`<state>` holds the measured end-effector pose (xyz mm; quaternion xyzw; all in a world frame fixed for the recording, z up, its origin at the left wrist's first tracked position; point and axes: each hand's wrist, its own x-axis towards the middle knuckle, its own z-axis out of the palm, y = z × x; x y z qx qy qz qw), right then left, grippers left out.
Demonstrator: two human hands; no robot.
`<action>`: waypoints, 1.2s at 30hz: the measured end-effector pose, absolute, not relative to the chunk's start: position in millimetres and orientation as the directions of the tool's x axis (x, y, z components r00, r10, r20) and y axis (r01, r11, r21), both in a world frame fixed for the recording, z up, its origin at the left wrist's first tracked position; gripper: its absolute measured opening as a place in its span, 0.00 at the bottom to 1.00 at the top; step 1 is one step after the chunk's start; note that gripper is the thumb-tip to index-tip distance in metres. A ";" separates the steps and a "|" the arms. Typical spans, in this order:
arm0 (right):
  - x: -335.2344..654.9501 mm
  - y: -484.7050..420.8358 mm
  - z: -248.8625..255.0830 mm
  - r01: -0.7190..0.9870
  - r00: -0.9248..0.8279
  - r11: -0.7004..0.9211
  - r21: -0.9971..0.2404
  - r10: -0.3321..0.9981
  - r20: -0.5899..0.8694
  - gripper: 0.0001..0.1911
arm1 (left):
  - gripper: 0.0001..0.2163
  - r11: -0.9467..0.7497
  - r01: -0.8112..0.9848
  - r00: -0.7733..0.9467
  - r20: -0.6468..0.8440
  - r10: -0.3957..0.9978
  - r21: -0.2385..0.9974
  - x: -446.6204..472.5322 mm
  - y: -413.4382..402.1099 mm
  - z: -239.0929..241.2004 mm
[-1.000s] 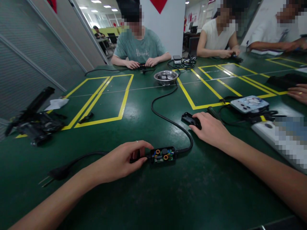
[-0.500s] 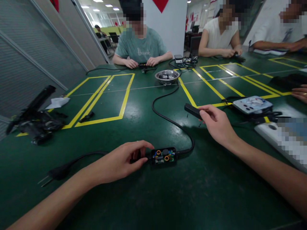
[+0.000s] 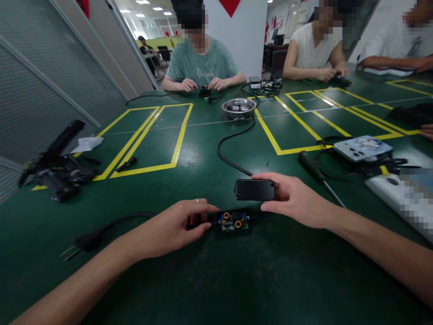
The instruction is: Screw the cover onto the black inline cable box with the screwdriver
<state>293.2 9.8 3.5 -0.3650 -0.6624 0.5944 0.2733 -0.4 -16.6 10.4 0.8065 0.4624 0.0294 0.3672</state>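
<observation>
On the green table lies a small black housing with a circuit board [image 3: 233, 222], its top off and copper-coloured coils showing. My left hand [image 3: 184, 223] is closed at the housing's left end, thumb and fingers around the cable end there. A black cable [image 3: 233, 163] runs away from the board's right side, and a two-pin plug [image 3: 88, 240] lies at the left on its cord. My right hand [image 3: 287, 198] grips a black plastic cover [image 3: 255, 189] by its right end, held just above and behind the open housing, smooth face toward me.
A screwdriver [image 3: 313, 167] lies right of my right hand, near a phone-like device [image 3: 363, 148] and a white case [image 3: 399, 194]. Behind stands a metal bowl [image 3: 238, 107] with small parts. Black bagged items [image 3: 66, 178] sit at the left. Several people are seated around the table.
My right hand has brought the cover left and toward me, over the back of the housing, and turned it flat side to view. The screwdriver has come into view. My left hand stays put.
</observation>
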 end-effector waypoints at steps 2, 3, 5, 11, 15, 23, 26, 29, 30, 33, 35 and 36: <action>290.2 3.1 7.1 0.167 -0.576 0.050 -0.985 0.816 -0.056 0.29 | 0.15 -0.308 0.715 0.580 -0.287 0.762 0.627 -0.1 -15.9 10.2; 288.8 0.0 8.3 0.202 -0.574 0.098 -0.975 0.818 -0.036 0.27 | 0.15 -0.309 0.712 0.582 -0.285 0.762 0.630 0.0 -15.8 9.8; 286.1 -5.5 8.6 0.291 -0.592 0.265 -0.919 0.805 0.045 0.24 | 0.14 -0.311 0.706 0.584 -0.276 0.764 0.636 0.0 -15.8 8.9; 271.4 -14.2 -7.5 0.428 -0.654 0.603 -0.673 0.721 0.229 0.28 | 0.13 -0.346 0.703 0.603 -0.261 0.754 0.622 -0.9 -16.3 9.0; 262.0 -15.9 -16.4 0.490 -0.696 0.647 -0.584 0.694 0.185 0.28 | 0.13 -0.360 0.703 0.608 -0.255 0.752 0.614 -0.7 -16.1 10.6; 262.1 -14.7 -12.9 0.568 -0.744 0.725 -0.389 0.655 0.132 0.32 | 0.14 -0.368 0.678 0.632 -0.249 0.734 0.637 -2.1 -13.9 8.2; 260.0 -15.8 -13.8 0.557 -0.771 0.752 -0.352 0.626 0.116 0.32 | 0.14 -0.378 0.675 0.638 -0.243 0.731 0.634 -0.9 -13.7 7.2; 264.7 -14.3 -10.4 0.543 -0.775 0.764 -0.347 0.615 0.141 0.35 | 0.14 -0.396 0.693 0.628 -0.235 0.742 0.602 -2.1 -15.0 8.3; 269.2 -12.1 -7.0 0.541 -0.766 0.762 -0.356 0.621 0.165 0.37 | 0.14 -0.417 0.704 0.621 -0.213 0.754 0.575 -3.6 -15.6 9.5; 291.3 2.5 8.3 0.632 -0.626 0.688 -0.357 0.725 0.288 0.32 | 0.15 -0.503 0.740 0.596 -0.089 0.798 0.447 -7.8 -18.6 14.0; 309.5 16.9 17.6 0.798 -0.424 0.539 -0.270 0.820 0.384 0.24 | 0.15 -0.535 0.758 0.546 0.085 0.833 0.373 -6.0 -22.3 15.1; 318.2 24.3 20.3 0.878 -0.336 0.436 -0.199 0.856 0.394 0.22 | 0.15 -0.547 0.762 0.510 0.199 0.837 0.347 -2.5 -24.9 14.2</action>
